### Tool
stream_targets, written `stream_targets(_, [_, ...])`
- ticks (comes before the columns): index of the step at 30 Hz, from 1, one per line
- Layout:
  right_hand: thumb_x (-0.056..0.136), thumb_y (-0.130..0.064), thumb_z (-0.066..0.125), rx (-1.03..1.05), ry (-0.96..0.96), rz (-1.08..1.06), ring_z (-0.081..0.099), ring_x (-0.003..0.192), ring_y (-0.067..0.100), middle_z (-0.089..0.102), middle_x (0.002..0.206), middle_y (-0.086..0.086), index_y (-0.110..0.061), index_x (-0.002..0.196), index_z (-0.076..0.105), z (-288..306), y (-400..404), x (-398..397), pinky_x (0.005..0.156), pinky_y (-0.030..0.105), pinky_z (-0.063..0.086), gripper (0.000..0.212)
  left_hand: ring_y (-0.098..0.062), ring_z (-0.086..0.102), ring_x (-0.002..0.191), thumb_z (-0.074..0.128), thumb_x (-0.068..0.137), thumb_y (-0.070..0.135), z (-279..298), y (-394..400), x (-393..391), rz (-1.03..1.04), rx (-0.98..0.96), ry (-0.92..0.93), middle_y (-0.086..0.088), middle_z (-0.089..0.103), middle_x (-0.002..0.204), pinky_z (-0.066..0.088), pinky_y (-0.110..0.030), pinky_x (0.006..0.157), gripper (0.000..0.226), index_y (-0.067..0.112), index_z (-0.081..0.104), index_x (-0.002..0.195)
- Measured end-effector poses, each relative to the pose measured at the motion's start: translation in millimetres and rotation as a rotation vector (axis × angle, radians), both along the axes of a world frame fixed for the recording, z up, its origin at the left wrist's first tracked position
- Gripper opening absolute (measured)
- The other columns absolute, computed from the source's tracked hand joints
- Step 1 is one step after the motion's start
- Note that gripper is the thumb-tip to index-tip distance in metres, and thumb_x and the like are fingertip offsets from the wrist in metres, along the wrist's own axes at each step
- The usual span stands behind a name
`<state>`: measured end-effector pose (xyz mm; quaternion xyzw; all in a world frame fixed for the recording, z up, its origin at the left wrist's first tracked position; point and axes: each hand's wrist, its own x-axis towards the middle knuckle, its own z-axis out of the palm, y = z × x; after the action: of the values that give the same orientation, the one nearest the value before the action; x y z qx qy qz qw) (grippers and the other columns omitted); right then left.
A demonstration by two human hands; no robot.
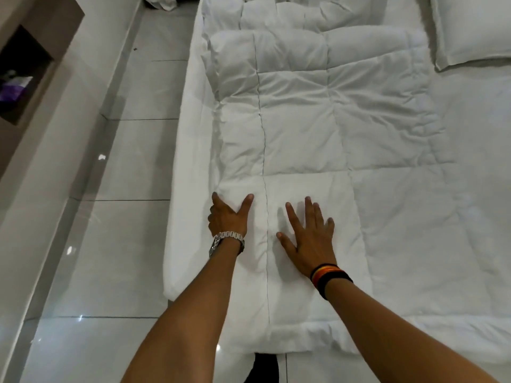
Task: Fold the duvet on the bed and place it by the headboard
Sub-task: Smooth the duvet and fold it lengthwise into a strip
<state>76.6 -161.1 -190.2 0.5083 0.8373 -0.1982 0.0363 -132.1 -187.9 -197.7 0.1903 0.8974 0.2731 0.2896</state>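
— At far left of the frame, what did you make out?

— A dark wall niche (pixel 26 76) in the upper left held something purple, too blurred to name. Glossy floor tiles (pixel 116 217) ran down the left third, and right of them stood the bed's sheeted edge (pixel 190 161).

— And the duvet?

— The white quilted duvet (pixel 304 120) lay down the middle of the frame as a long strip, doubled lengthways by the look of it, on the bed's left part. Its far end bunched near the top edge; its near end hung over the foot of the bed at the bottom.

— The hands?

— The left hand (pixel 226 217), a metal watch (pixel 226 240) on its wrist, sat at the strip's left edge, thumb spread wide on top, fingers curled over the side; whether they pinched cloth, I couldn't tell. The right hand (pixel 309 239), above striped wristbands (pixel 330 277), pressed flat and splayed, gripping nothing.

— How far along?

— I judged the lengthwise fold done and being smoothed. The crosswise folds and the carry to the headboard remained.

— Anything hidden?

— The headboard was out of view. A pillow (pixel 470 31) was cut off at upper right, and more bedding was cropped along the top.
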Motion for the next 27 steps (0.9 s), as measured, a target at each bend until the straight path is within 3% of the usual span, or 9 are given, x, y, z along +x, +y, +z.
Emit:
stream_targets(3, [0.101, -0.070, 0.021, -0.052, -0.127, -0.004, -0.017, 0.158, 0.034, -0.024, 0.171, 0.010, -0.042, 0.162, -0.013, -14.5, 12.2, -25.6, 0.120, 0.070, 0.001, 0.075, -0.044, 0.050, 0.132, 0.066, 0.072, 0.083, -13.8, 15.7, -3.2, -0.009, -0.046, -0.004, -0.021, 0.043, 0.153, 0.043, -0.051, 0.104, 0.127, 0.017, 0.008, 0.163])
stream_targets(6, [0.101, -0.072, 0.018, -0.096, -0.163, 0.019, -0.022, 0.156, 0.036, -0.026, 0.170, 0.007, -0.045, 0.161, -0.014, -23.2, 4.5, -42.2, 0.118, 0.072, -0.005, 0.073, -0.037, 0.063, 0.117, 0.080, 0.073, 0.068, -22.0, 8.9, -18.3, 0.017, 0.022, -0.092, -0.019, 0.059, 0.139, 0.052, -0.038, 0.087, 0.112, 0.016, 0.025, 0.156])
stream_targets(9, [0.099, -0.073, 0.015, -0.092, -0.058, 0.080, -0.024, 0.156, 0.031, -0.026, 0.169, 0.002, -0.047, 0.162, -0.009, -23.7, -15.3, -51.9, 0.118, 0.069, -0.011, 0.072, -0.027, 0.063, 0.087, 0.084, 0.073, 0.062, -21.5, -15.3, -39.8, 0.087, 0.093, -0.020, -0.018, 0.069, 0.120, 0.046, -0.030, 0.069, 0.093, 0.021, 0.038, 0.144])
stream_targets(11, [0.100, -0.072, 0.013, -0.104, -0.047, 0.149, -0.022, 0.157, 0.028, -0.027, 0.168, 0.000, -0.045, 0.162, -0.006, -23.9, -29.9, -45.0, 0.120, 0.065, -0.011, 0.071, -0.027, 0.060, 0.079, 0.082, 0.072, 0.066, -20.0, -38.3, -41.6, 0.108, 0.044, 0.024, -0.021, 0.071, 0.113, 0.044, -0.031, 0.064, 0.095, 0.022, 0.036, 0.143])
stream_targets(13, [0.100, -0.071, 0.011, -0.128, -0.065, 0.165, -0.020, 0.158, 0.027, -0.029, 0.167, 0.002, -0.043, 0.163, -0.008, -23.8, -37.7, -25.5, 0.121, 0.063, -0.010, 0.071, -0.034, 0.067, 0.087, 0.075, 0.074, 0.072, -17.7, -50.9, -32.7, 0.064, -0.030, 0.059, -0.022, 0.070, 0.116, 0.049, -0.037, 0.069, 0.103, 0.022, 0.028, 0.150])
stream_targets(15, [0.100, -0.072, 0.010, -0.128, -0.033, 0.108, -0.020, 0.158, 0.026, -0.026, 0.169, 0.003, -0.043, 0.163, -0.007, -19.4, -33.7, -0.1, 0.122, 0.062, -0.011, 0.071, -0.044, 0.063, 0.113, 0.065, 0.078, 0.075, -13.4, -50.3, -17.8, 0.003, -0.050, 0.158, -0.025, 0.061, 0.135, 0.049, -0.047, 0.086, 0.110, 0.020, 0.016, 0.160])
stream_targets(19, [0.103, -0.062, 0.025, 0.027, 0.003, -0.179, -0.005, 0.159, 0.029, -0.006, 0.173, 0.008, -0.039, 0.164, 0.014, -2.9, -1.5, 90.7, 0.122, 0.066, -0.001, 0.066, -0.049, 0.024, 0.150, 0.046, 0.096, 0.064, -0.3, -35.9, 52.4, -0.239, -0.044, 0.486, -0.030, 0.021, 0.165, 0.019, -0.065, 0.117, 0.092, 0.011, 0.015, 0.165])
stream_targets(24, [0.102, -0.064, 0.027, -0.018, -0.147, -0.611, -0.017, 0.157, 0.033, -0.021, 0.171, 0.009, -0.045, 0.163, 0.004, -9.2, 34.7, 245.7, 0.117, 0.074, -0.001, 0.068, -0.041, 0.011, 0.157, 0.035, 0.099, 0.056, -5.3, -8.3, 177.7, -0.693, 0.081, 0.482, -0.019, 0.013, 0.170, 0.012, -0.062, 0.123, 0.077, 0.015, 0.025, 0.163])
stream_targets(27, [0.092, -0.080, 0.022, -0.058, -0.223, -0.766, -0.009, 0.157, 0.037, -0.015, 0.172, 0.014, -0.050, 0.161, -0.003, -23.2, 39.6, 313.4, 0.115, 0.077, 0.002, 0.079, -0.032, -0.002, 0.159, 0.037, 0.103, 0.053, -27.3, 9.4, 246.5, -0.899, 0.086, 0.411, -0.010, -0.001, 0.173, 0.010, -0.056, 0.125, 0.073, 0.025, 0.012, 0.166])
